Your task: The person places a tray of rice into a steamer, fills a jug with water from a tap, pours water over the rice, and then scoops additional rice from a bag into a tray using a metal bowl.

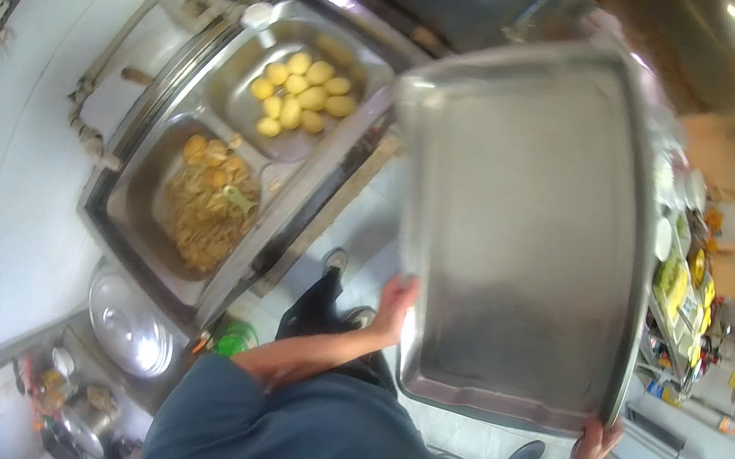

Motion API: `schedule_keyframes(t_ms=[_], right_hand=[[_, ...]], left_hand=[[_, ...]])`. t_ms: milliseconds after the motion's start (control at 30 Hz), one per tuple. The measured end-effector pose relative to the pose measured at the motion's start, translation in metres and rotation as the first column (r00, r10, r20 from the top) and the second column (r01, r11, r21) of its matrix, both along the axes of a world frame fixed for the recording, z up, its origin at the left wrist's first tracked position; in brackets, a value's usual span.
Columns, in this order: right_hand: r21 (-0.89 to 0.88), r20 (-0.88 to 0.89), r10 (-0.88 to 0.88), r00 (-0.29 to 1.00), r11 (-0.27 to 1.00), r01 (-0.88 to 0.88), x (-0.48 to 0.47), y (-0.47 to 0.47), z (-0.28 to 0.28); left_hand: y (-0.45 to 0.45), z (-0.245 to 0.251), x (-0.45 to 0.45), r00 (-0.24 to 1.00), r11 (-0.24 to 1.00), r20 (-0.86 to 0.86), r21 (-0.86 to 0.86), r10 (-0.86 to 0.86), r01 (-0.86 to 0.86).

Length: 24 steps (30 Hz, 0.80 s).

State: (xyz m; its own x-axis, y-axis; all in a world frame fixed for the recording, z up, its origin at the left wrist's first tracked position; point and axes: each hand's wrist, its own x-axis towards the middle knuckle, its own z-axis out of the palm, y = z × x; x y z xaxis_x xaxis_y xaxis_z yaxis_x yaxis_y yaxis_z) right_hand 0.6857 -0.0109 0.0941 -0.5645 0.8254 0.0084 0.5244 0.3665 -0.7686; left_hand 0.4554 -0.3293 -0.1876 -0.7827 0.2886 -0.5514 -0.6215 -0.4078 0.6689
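Note:
A large rectangular stainless steel tray (527,234) is held out in front of me, its hollow side facing up towards my view. My left hand (396,305) grips its left rim, with the thumb on the edge. At the tray's near right corner, my right hand (594,442) is closed on the rim. Left of the tray is a double-bowl steel sink (286,212). Several peeled potatoes (295,85) lie in its far bowl. A heap of peelings (211,225) fills part of the near bowl, with a light green-handled tool (239,199) on top.
A round metal lid (130,321) leans beside the sink, near a green container (236,337). Pipes (87,139) run along the wall at the left. Shelves with food packets (675,288) stand at the right. A black fan-like object (525,455) is low behind the tray.

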Motion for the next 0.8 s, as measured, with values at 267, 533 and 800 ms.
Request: schedule_keyframes(t_ms=[267,533,800], right_hand=[[0.221,-0.043,0.786,0.616,0.609,-0.762,-0.163,-0.094,0.077],[-0.143,-0.284,0.313,0.906,0.921,-0.363,-0.05,-0.042,-0.001],[-0.526,-0.266,-0.211,0.941,0.85,0.042,-0.026,0.021,-0.172]], left_hand=[[-0.058,0.036,0.022,0.948,0.87,0.092,0.378,0.305,-0.317],[-0.027,0.047,0.012,0.965,0.974,-0.129,0.014,0.227,-0.227],[0.009,0.088,-0.093,0.859,0.858,-0.158,-0.27,-0.486,0.436]])
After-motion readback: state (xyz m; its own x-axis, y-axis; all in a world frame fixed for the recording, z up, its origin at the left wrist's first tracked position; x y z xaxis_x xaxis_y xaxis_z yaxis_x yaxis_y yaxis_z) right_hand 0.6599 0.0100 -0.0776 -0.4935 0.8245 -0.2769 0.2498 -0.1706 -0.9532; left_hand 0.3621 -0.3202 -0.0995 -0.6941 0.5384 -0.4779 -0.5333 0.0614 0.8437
